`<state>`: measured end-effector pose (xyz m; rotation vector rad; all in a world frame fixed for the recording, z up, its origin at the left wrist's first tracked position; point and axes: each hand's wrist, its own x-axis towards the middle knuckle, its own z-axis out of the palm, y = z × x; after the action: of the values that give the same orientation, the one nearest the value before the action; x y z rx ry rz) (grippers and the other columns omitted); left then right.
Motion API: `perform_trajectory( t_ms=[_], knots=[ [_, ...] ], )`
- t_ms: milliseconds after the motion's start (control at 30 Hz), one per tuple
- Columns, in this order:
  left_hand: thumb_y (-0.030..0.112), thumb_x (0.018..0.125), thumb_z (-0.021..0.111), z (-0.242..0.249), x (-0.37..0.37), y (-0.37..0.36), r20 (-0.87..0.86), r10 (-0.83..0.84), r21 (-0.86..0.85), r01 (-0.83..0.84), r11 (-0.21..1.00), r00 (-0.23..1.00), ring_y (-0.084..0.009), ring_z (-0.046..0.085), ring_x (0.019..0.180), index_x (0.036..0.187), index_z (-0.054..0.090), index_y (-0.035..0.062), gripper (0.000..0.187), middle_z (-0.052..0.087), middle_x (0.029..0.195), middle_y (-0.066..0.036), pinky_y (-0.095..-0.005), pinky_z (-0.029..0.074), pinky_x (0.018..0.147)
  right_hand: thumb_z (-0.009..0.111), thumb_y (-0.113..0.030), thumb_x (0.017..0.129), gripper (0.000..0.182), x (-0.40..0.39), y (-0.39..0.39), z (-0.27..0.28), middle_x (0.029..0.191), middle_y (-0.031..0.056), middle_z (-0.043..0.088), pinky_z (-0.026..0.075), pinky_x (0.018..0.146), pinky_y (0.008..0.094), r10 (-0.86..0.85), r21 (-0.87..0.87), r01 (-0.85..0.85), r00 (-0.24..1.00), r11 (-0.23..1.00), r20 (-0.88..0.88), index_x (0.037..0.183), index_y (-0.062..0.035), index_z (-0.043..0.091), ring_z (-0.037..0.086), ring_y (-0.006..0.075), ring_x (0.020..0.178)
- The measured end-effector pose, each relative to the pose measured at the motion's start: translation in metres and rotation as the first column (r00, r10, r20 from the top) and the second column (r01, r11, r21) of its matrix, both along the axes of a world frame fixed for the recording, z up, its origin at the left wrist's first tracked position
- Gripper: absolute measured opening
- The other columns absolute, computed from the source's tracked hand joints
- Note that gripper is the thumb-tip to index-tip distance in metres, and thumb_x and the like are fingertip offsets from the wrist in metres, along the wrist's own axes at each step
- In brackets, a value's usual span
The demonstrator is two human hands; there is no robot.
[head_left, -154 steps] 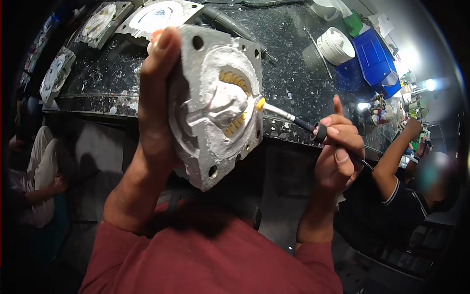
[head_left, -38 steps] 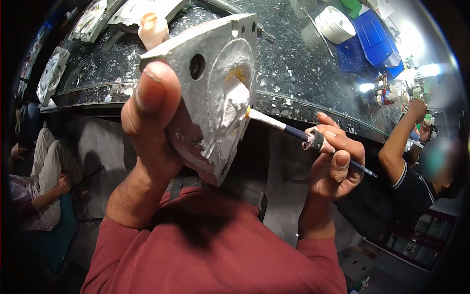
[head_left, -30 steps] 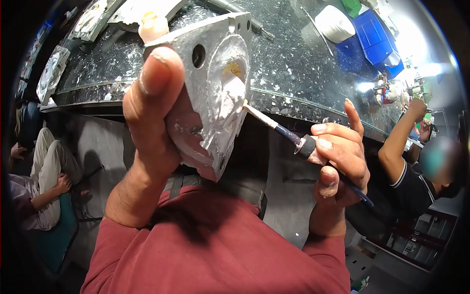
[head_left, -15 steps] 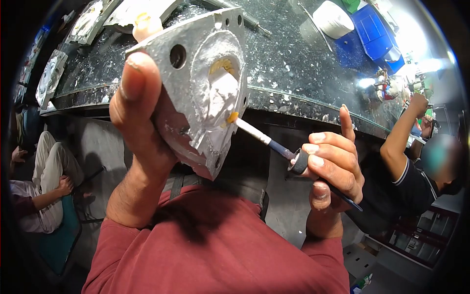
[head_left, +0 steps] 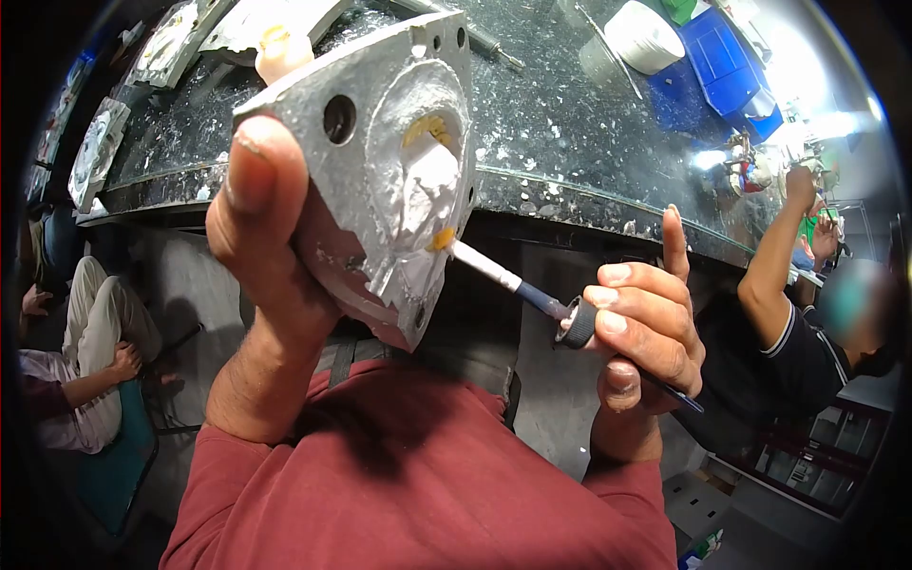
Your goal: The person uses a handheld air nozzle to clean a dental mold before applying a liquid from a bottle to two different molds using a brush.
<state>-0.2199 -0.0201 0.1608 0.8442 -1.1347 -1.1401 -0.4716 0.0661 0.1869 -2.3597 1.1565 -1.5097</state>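
My left hand [head_left: 261, 228] is closed around a grey metal dental flask half [head_left: 351, 180], held up and tilted above my lap. White plaster [head_left: 429, 195] lines its cavity, with a row of yellowish teeth [head_left: 427, 128] along the upper edge. In my right hand [head_left: 655, 332], pinched between thumb and fingers, is a slim brush [head_left: 541, 298] with a dark blue handle and whitish front section. Its yellow-orange end meets the lower edge of the cavity. A black ribbed cap [head_left: 576, 323] sits at the same fingertips, round the handle; my index finger points up.
Behind the flask lies a dark bench [head_left: 551, 142] speckled with plaster bits. On it are more flask pieces [head_left: 171, 43], a white tub [head_left: 644, 38], a blue tray [head_left: 727, 62] and a metal tool [head_left: 499, 52]. People sit at both sides, one with an arm [head_left: 774, 247] raised.
The flask half has shifted slightly left in my left hand. The brush end has moved a little down and left along the cavity edge. The person at right has moved their hands.
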Motion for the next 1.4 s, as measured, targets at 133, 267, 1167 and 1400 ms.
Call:
perform_trajectory(
  t_ms=[133, 267, 1167, 1400],
  knots=[
    [0.067, 0.098, 0.041, 0.020, -0.003, -0.002, -0.096, -0.109, 0.081, 0.117, 0.990, 0.989, -0.0231, 0.064, 0.109, 0.133, 0.053, -0.0051, 0.081, 0.063, 0.124, -0.015, -0.0384, 0.055, 0.092, 0.062, -0.031, 0.099, 0.026, -0.007, -0.007, -0.002, 0.098, 0.0059, 0.073, 0.031, 0.116, 0.0618, -0.001, -0.027, 0.001, 1.000, 1.000, -0.013, 0.101, -0.0081, 0.073, 0.071, 0.0234, 0.097],
    [0.064, 0.099, 0.042, 0.023, -0.001, -0.005, -0.114, -0.202, 0.050, 0.208, 0.977, 0.973, -0.0226, 0.064, 0.109, 0.132, 0.054, -0.0037, 0.076, 0.064, 0.123, -0.015, -0.0375, 0.055, 0.091, 0.063, -0.030, 0.097, 0.025, -0.011, -0.011, 0.002, 0.098, 0.0068, 0.073, 0.031, 0.116, 0.0623, -0.013, -0.024, 0.012, 0.998, 1.000, -0.063, 0.103, -0.0071, 0.073, 0.071, 0.0250, 0.098],
    [0.038, 0.101, 0.056, 0.010, 0.008, -0.038, -0.240, -0.435, 0.032, 0.455, 0.890, 0.868, -0.0161, 0.059, 0.113, 0.131, 0.054, 0.0063, 0.044, 0.058, 0.129, -0.010, -0.0306, 0.048, 0.100, 0.071, -0.001, 0.087, 0.015, -0.019, -0.032, 0.033, 0.100, 0.0219, 0.074, 0.059, 0.091, 0.0461, 0.191, 0.069, -0.184, 0.976, 0.981, -0.109, 0.101, 0.0044, 0.073, 0.074, 0.0316, 0.094],
    [0.025, 0.098, 0.063, -0.001, 0.009, -0.047, -0.005, -0.346, -0.067, 0.345, 0.936, 0.938, -0.0188, 0.058, 0.118, 0.139, 0.049, 0.0049, 0.048, 0.057, 0.133, -0.011, -0.0324, 0.046, 0.105, 0.065, -0.032, 0.097, 0.040, -0.043, -0.032, 0.019, 0.102, 0.0256, 0.071, 0.060, 0.080, 0.0398, 0.044, 0.025, -0.045, 0.998, 0.999, 0.047, 0.109, 0.0064, 0.069, 0.072, 0.0302, 0.088]
  ],
)
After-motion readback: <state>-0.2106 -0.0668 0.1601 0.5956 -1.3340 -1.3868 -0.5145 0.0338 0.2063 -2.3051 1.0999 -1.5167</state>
